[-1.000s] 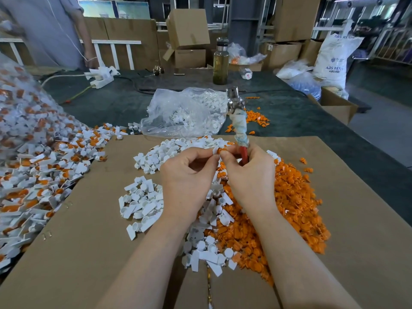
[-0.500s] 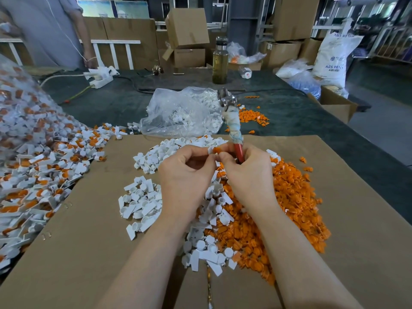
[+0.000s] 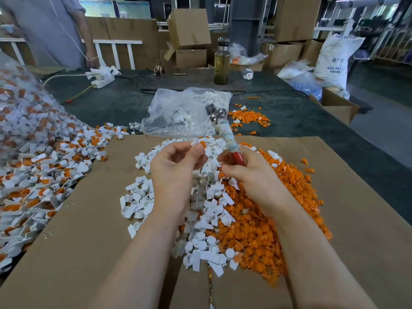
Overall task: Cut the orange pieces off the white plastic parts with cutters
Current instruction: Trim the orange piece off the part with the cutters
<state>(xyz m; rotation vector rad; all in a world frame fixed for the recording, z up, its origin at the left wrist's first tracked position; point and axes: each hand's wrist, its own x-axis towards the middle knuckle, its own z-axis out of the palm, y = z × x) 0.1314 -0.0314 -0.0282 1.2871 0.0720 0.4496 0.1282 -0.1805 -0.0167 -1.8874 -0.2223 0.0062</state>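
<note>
Orange-and-white stock: the uncut parts (image 3: 44, 166) lie in a heap at your far left, spilling onto the cardboard (image 3: 93, 230).
Left hand (image 3: 176, 170): your thumb and fingers pinch one white part (image 3: 196, 144) with its orange piece (image 3: 202, 143) turned up and toward the cutters.
Cut whites (image 3: 138, 197): they lie in the middle pile, under and between your hands.
Cutters (image 3: 225, 130): the head points up and away from you, well apart from the part; whether the jaws are open I cannot tell.
Right hand (image 3: 247, 172): your fingers are curled around the red handle low down.
Orange scrap (image 3: 278, 208): it lies in the pile at your right.
Step, as I judge: bring the tool down to the part, not the part up.
Advice: place the blades flush at the joint where orange meets white, so no stub remains.
Advice: keep your left fingertips behind the cut line, and let the orange fall to the right pile.
</note>
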